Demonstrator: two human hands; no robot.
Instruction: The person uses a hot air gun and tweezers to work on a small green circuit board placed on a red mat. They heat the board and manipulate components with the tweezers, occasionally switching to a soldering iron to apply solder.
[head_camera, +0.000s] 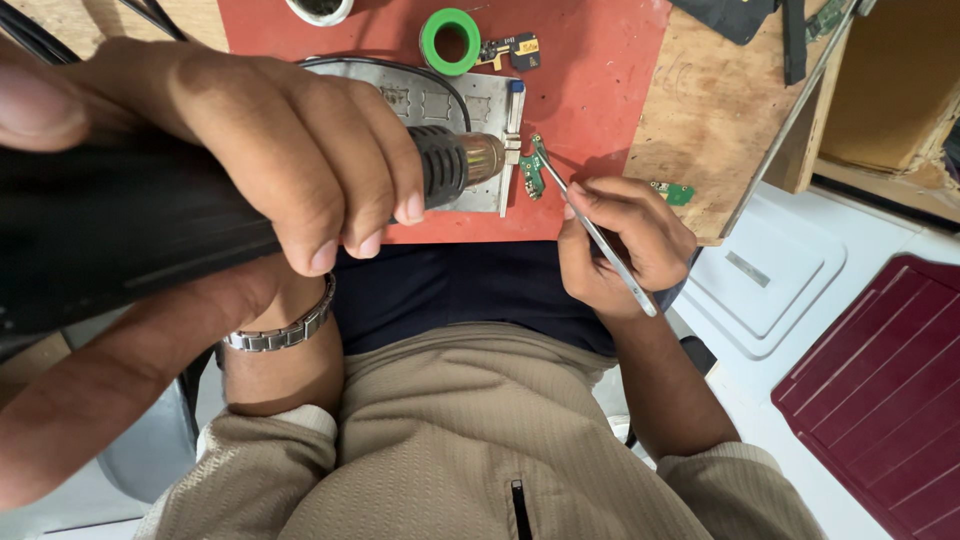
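My left hand (270, 150), a metal watch on its wrist, is shut around a black hot air gun (100, 230). The gun's metal nozzle (480, 158) points right, just short of a small green circuit board (530, 182). My right hand (625, 240) pinches thin metal tweezers (640, 298), whose tips reach up-left onto that board. The board lies at the right edge of a grey metal plate (470, 105) on a red mat (590, 90). Very close to the camera at the left edge, another forearm and thumb (60, 420) rest against the gun's body; I cannot tell whose.
A green tape roll (450, 42) and a small board with a yellow flex (512, 50) lie at the mat's far side. Another green board (675, 192) sits on the wooden bench (710, 100). A white plastic piece (770, 280) and a maroon ribbed panel (880, 390) are at the right.
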